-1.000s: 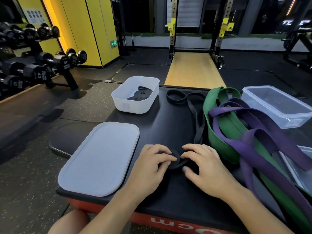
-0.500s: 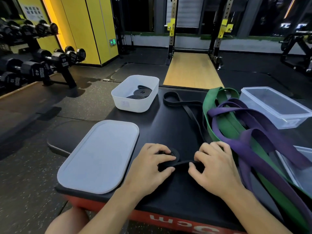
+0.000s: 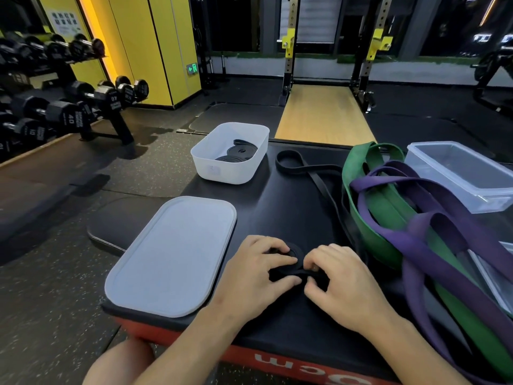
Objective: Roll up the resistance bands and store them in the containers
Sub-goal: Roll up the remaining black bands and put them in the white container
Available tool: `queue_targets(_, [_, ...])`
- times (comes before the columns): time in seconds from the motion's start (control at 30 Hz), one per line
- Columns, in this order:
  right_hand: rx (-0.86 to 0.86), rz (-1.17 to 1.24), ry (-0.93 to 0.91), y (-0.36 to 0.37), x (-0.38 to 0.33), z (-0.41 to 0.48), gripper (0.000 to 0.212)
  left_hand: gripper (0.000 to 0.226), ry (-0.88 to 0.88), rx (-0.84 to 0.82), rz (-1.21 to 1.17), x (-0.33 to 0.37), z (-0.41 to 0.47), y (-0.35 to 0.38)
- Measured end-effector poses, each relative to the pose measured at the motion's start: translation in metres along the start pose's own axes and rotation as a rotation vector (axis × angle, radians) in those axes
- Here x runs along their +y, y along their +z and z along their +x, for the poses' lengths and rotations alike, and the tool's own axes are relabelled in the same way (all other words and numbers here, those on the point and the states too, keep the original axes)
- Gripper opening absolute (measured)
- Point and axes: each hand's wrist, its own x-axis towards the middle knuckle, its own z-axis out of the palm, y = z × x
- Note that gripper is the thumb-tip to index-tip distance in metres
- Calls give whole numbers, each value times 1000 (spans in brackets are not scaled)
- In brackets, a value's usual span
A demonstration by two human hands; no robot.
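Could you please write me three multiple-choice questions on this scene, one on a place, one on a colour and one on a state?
1. Where does the lid lie? A on the floor; B beside the left hand; C on the dumbbell rack.
2. What colour are the rolls in the white tub? A green; B purple; C black.
3. What are both hands doing? A gripping the black band; B resting flat; C lifting the lid.
Answers: 1 B: it lies flat by that hand. 2 C: black coils show inside. 3 A: the fingers of the left hand and the right hand curl round its roll.
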Motion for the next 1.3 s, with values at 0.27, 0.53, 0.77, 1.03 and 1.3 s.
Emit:
queue_targets(0.27, [-35, 136, -130, -10, -1, -10, 20, 37, -9, 0, 20, 7, -3, -4])
queue_targets(0.53, [-3, -73, -38, -12, 28, 5, 12, 28, 15, -19, -11, -3, 0, -1])
queue_targets(0.77, [38, -209, -121, -1, 24, 11, 29, 22, 4, -45, -95, -1, -1, -6])
queue_targets(1.03, [-231, -42, -58, -8, 24, 18, 70, 36, -37, -127, -122, -1, -1, -9])
queue_targets(1.3, [-195, -76, -69, -4, 26, 17, 66, 28, -37, -84, -196, -3, -4, -4])
